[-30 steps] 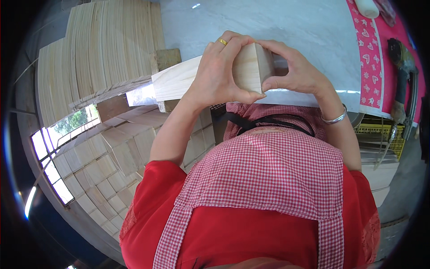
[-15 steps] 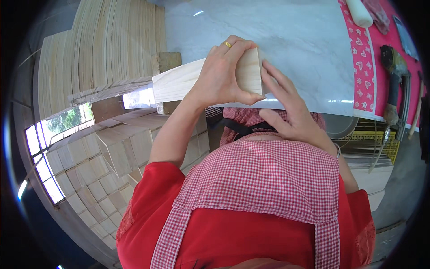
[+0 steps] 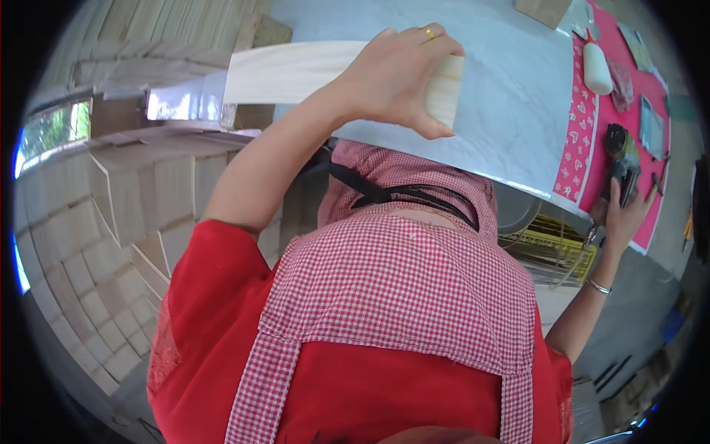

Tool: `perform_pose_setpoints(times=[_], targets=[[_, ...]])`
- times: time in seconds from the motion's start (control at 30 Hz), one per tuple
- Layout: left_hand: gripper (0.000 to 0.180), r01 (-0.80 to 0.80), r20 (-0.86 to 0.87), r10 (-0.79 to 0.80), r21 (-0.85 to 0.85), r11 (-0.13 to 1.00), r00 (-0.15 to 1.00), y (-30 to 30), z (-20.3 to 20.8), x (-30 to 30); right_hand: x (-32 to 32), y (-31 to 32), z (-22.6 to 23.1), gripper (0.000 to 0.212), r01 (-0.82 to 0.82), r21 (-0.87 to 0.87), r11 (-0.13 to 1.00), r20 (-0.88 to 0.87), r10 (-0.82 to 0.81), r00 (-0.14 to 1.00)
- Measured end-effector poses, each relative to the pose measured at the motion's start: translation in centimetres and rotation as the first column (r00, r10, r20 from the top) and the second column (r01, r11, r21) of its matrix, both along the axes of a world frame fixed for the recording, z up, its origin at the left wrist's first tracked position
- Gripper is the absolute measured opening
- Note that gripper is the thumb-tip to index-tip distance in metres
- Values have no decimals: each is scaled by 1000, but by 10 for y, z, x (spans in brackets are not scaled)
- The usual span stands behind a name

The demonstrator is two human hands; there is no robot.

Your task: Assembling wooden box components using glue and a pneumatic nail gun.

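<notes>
My left hand [image 3: 399, 81] presses down over the right end of a pale wooden board [image 3: 296, 70], thumb on the near edge and fingers on the far edge. The board lies at the front of a pale marbled table [image 3: 510, 103], its left end resting near a brown block [image 3: 271, 33]. Far to the right, my right hand [image 3: 629, 214] reaches over the lower end of a nail gun [image 3: 623, 155] on a pink cloth [image 3: 592, 111]. Its thumb and fingers are spread to either side of the tool. Whether the palm touches it is unclear.
Thin boards [image 3: 163, 29] stand packed at the far left; stacked wooden boxes [image 3: 89, 274] fill the lower left. A white bottle [image 3: 596, 68] and a pink rag [image 3: 621, 85] lie on the cloth. Below the table edge is a yellow crate [image 3: 555, 240]. Another wooden piece [image 3: 543, 9] stands at the back.
My right hand has left the board's end and moved right to the nail gun. My left hand keeps hold of the board. The view has shifted to the right.
</notes>
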State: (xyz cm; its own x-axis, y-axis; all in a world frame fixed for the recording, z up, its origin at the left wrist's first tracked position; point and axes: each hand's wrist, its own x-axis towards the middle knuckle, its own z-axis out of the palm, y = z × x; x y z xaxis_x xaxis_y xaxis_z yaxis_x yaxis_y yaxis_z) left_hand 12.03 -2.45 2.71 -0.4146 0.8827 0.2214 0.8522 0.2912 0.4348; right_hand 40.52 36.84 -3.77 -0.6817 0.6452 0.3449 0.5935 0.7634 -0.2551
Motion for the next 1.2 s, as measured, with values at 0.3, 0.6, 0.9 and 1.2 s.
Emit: perform_pose_setpoints(times=[0.3,0.6,0.9,1.2], targets=[[80,3,-14,-2,44,999,1000,-2,-8,2,-11,19,-21,65,-76,-14,997,203,77,976],[86,-11,15,11,-28,1000,1000,-3,-7,3,-51,11,40,38,195,-299,934,449,-43,892],[89,2,-64,-12,-145,989,998,-2,-7,2,-89,-157,165,28,-440,-477,761,120,553,824],[85,-12,-41,9,-83,996,999,-2,-9,7,-114,-186,193,39,-557,-510,656,300,742,600]])
